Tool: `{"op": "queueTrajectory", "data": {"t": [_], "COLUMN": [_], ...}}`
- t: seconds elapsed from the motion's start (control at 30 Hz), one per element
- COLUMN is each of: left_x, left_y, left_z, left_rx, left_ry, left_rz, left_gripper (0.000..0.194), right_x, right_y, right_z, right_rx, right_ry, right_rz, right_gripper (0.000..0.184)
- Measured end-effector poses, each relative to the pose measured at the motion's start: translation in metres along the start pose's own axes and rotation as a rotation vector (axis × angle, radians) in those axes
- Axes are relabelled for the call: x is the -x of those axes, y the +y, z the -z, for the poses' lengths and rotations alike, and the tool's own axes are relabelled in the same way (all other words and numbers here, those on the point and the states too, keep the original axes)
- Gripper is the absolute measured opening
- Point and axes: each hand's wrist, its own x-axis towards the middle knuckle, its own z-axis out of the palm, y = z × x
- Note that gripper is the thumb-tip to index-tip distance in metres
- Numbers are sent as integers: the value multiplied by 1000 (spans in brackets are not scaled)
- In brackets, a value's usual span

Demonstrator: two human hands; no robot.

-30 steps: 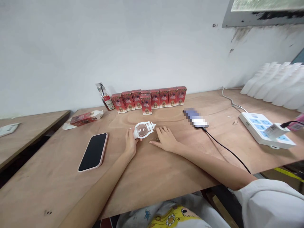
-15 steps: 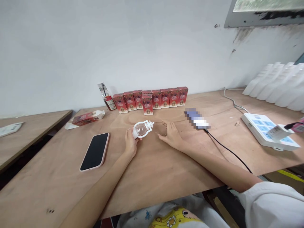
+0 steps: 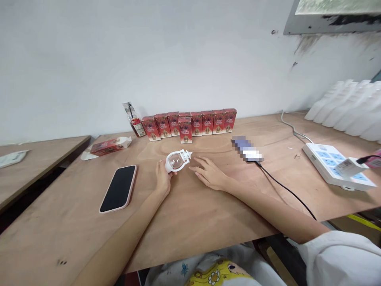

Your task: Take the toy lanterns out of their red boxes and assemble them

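In my left hand [image 3: 163, 174] is a small white lantern ornament [image 3: 176, 161] with a round clear window, lying on its side with its pointed top to the right. My left fingers are closed around its base. Just right of the lantern's top, my right hand [image 3: 210, 173] rests low over the table with its fingers stretched out and apart. It holds nothing, and its fingertips sit a short way from the lantern. Beyond both hands, several red printed boxes [image 3: 196, 124] stand in a row, with one box [image 3: 185, 130] in front of the others.
An opened red box [image 3: 108, 146] lies at the left, behind a dark-screened phone [image 3: 119, 188]. A bottle [image 3: 137, 126] leans by the wall. To the right are a blurred phone [image 3: 247, 149] on a black cable, a power strip [image 3: 333, 161] and white plastic pieces [image 3: 348, 107].
My right hand has turned flatter, its fingers stretching left toward the lantern's top. The left hand keeps its hold on the lantern, almost unmoved.
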Motion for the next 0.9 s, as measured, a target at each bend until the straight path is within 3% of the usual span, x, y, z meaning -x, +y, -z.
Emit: {"op": "queueTrajectory", "data": {"t": [0.43,0.63,0.77,0.9], "left_x": [0,1,1,3], "left_y": [0,1,0,-1], "left_z": [2,1,1,2], "left_rx": [-64,-70,-79,-99], "left_ry": [-20,-44,-65,-99], "left_rz": [-8,-13,-17,-27], "left_gripper": [19,23,27,27], "right_x": [3,1,2,2], "right_y": [-6,5,9,7], "right_z": [3,1,-1,-2], "right_rx": [-111,-283,-356,-419], "right_ry": [-162,49,253,397], "right_rz": [-97,-173,-274,-256], "right_gripper": [35,53,52,59]}}
